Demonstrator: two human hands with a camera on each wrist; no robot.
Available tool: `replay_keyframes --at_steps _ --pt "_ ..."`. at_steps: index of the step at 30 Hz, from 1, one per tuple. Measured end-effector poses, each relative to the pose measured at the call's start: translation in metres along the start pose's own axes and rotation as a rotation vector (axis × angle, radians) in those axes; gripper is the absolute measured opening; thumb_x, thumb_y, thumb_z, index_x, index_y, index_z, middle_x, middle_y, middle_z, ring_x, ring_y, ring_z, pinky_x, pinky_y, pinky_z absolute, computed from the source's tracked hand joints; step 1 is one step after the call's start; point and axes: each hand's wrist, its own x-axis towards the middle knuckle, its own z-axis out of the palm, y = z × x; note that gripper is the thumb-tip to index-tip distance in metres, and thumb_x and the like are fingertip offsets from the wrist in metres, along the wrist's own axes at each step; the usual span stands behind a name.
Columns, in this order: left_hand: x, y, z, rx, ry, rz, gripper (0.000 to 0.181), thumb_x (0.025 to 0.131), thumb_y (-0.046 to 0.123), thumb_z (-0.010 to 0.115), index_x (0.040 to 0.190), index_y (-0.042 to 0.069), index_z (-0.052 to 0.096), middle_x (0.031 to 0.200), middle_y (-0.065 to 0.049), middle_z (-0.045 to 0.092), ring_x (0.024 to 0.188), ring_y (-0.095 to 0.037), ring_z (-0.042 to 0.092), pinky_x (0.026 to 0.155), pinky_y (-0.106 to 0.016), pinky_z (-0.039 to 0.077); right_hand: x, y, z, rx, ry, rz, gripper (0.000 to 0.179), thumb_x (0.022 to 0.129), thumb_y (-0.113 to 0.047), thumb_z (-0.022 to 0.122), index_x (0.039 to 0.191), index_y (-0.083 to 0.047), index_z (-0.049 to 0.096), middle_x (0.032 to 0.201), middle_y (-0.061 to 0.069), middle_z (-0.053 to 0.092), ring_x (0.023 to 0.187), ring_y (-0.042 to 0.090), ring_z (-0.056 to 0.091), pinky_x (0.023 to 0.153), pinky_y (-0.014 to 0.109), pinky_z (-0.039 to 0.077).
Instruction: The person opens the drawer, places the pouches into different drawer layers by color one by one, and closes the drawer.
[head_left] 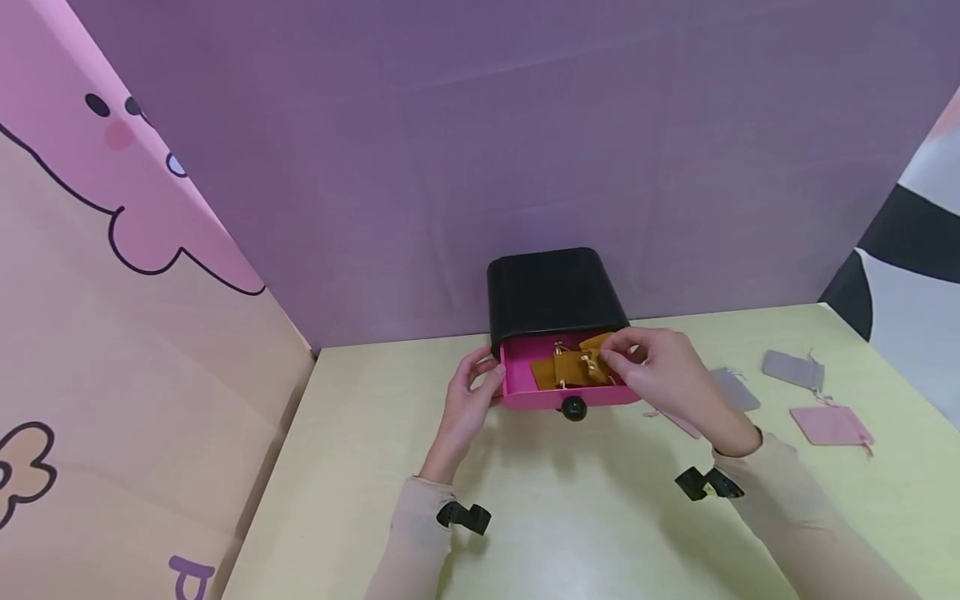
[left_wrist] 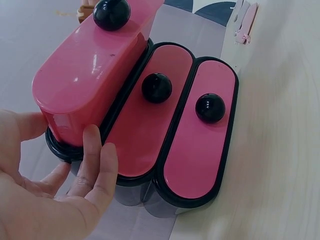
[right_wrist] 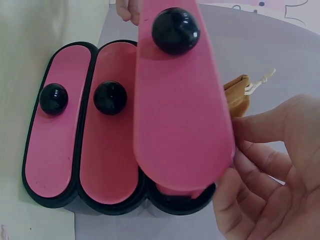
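Observation:
A pink drawer point(head_left: 532, 401) with a round black knob point(head_left: 573, 408) is pulled out of the top of a black drawer unit point(head_left: 551, 287). Several mustard drawstring pouches point(head_left: 573, 369) lie in its right part. My left hand point(head_left: 467, 404) holds the drawer's left end, thumb at the upper edge and other fingers lower down by the side. Over the right end, my right hand point(head_left: 667, 373) pinches a mustard pouch point(right_wrist: 236, 95) between thumb and fingers. Its pale drawstring point(right_wrist: 262, 82) sticks out in the right wrist view, while the drawer front hides part of it.
Two lower drawers point(left_wrist: 150, 120) below are closed. Grey pouches point(head_left: 791, 368) and pink pouches point(head_left: 828, 425) lie on the pale table point(head_left: 352, 467) to the right. A purple cloth wall point(head_left: 405, 183) stands right behind the unit.

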Motion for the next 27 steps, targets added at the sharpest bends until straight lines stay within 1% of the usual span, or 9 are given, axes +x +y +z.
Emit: replay_keyframes --at_steps 6,10,19,27 --pt "0.000 -0.001 -0.001 -0.009 0.005 -0.003 0.052 0.108 0.019 0.063 0.156 0.008 0.048 0.146 -0.021 0.059 0.102 -0.018 0.073 0.098 -0.038 0.064 0.006 -0.002 0.006 -0.002 -0.004 0.015 0.017 0.101 -0.024 0.071 0.106 -0.010 0.080 0.095 0.006 0.080 0.082 0.022 0.066 0.066 0.029 0.054" --pt "0.000 0.000 -0.002 -0.013 -0.007 0.002 0.053 0.108 0.021 0.064 0.156 0.008 0.047 0.147 -0.021 0.059 0.106 -0.020 0.073 0.100 -0.041 0.063 0.010 -0.002 0.010 -0.005 0.014 0.019 0.016 0.101 -0.022 0.071 0.105 -0.011 0.080 0.098 0.007 0.080 0.086 0.024 0.068 0.071 0.031 0.054" --pt "-0.001 0.001 -0.003 -0.024 -0.014 -0.009 0.055 0.107 0.021 0.066 0.156 0.008 0.048 0.147 -0.021 0.059 0.106 -0.020 0.073 0.099 -0.038 0.064 0.014 -0.001 0.017 -0.036 0.037 -0.011 0.015 0.099 -0.020 0.072 0.103 -0.009 0.081 0.094 0.010 0.080 0.078 0.023 0.064 0.063 0.029 0.052" --pt "0.001 0.000 -0.002 -0.057 -0.011 -0.014 0.054 0.106 0.018 0.066 0.156 0.007 0.048 0.146 -0.022 0.059 0.104 -0.018 0.073 0.098 -0.038 0.064 0.017 -0.001 0.020 -0.059 0.046 -0.014 0.016 0.099 -0.022 0.072 0.103 -0.009 0.081 0.095 0.010 0.081 0.081 0.024 0.068 0.066 0.030 0.053"
